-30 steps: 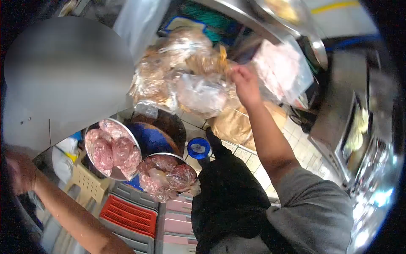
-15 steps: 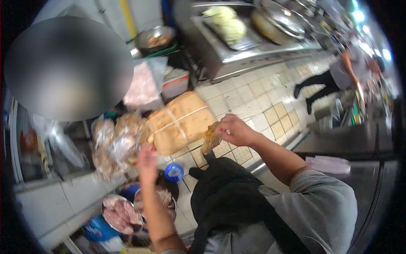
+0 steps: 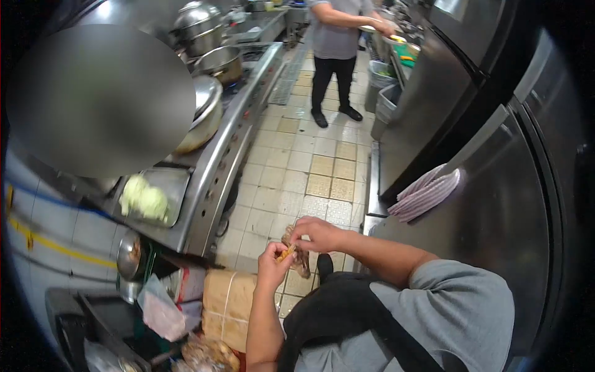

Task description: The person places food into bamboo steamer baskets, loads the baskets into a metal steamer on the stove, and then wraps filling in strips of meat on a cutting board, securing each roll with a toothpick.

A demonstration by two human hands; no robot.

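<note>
Ref stove (image 3: 230,141): tray (image 3: 162,193) on its near end, lidded pot (image 3: 201,118) beyond tray, open pot (image 3: 221,65) farther along, wrapped package (image 3: 228,307) nearer the wearer, fridge (image 3: 477,186) right across the floor (image 3: 263,198), towel (image 3: 427,193) on fridge.

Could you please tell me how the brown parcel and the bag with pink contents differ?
The brown parcel is opaque, while the bag with pink contents is see-through. The parcel is larger and boxy; the bag is smaller and irregular. White string crosses the parcel; none shows around the bag.
</note>
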